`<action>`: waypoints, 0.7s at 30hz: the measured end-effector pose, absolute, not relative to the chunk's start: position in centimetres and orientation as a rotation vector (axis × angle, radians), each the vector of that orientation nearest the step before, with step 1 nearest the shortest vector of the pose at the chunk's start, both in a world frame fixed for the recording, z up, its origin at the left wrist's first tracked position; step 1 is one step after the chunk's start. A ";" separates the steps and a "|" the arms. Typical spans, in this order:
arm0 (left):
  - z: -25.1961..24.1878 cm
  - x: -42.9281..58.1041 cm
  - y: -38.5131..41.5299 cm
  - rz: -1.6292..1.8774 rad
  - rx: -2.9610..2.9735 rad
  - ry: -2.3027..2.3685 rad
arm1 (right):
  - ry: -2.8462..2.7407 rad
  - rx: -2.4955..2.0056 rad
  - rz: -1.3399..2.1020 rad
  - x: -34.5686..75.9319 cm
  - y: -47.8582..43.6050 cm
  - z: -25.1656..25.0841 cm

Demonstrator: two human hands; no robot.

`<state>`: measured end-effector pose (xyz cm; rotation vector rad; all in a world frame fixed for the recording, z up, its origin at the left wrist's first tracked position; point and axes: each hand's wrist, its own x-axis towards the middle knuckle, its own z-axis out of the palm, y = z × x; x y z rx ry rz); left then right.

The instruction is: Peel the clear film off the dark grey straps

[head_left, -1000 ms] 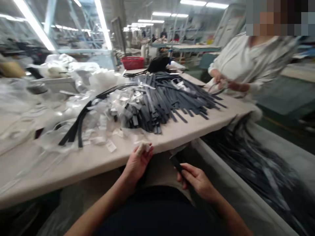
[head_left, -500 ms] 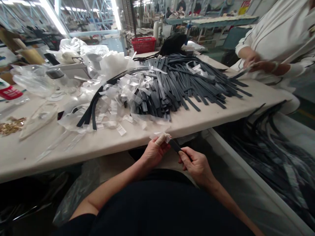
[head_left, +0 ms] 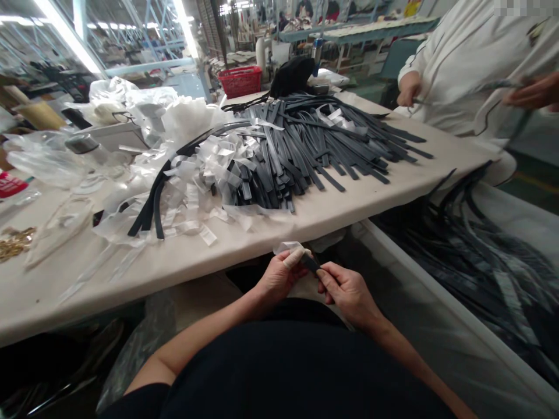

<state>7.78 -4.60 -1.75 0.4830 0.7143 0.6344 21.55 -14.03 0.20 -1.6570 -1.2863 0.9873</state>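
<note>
tube lights (head_left: 67,35) glow above a floor (head_left: 539,201), perhaps green.

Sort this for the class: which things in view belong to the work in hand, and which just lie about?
Seemingly in the work:
- strip, in the right hand
- white slip, in the left hand
- strip pile

Seemingly lying about:
- basket
- plastic bag
- gold pieces

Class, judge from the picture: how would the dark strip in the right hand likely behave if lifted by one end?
The dark strip would probably bend: similar-looking long strips lie in a curve. It seems light, since the right hand holds it in a mere pinch. Being apparently flat, it is unlikely to roll.
</note>
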 end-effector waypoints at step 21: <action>-2.8 19.4 -13.8 -0.152 0.621 0.524 | -0.651 -2.144 0.381 25.6 -29.7 -1.0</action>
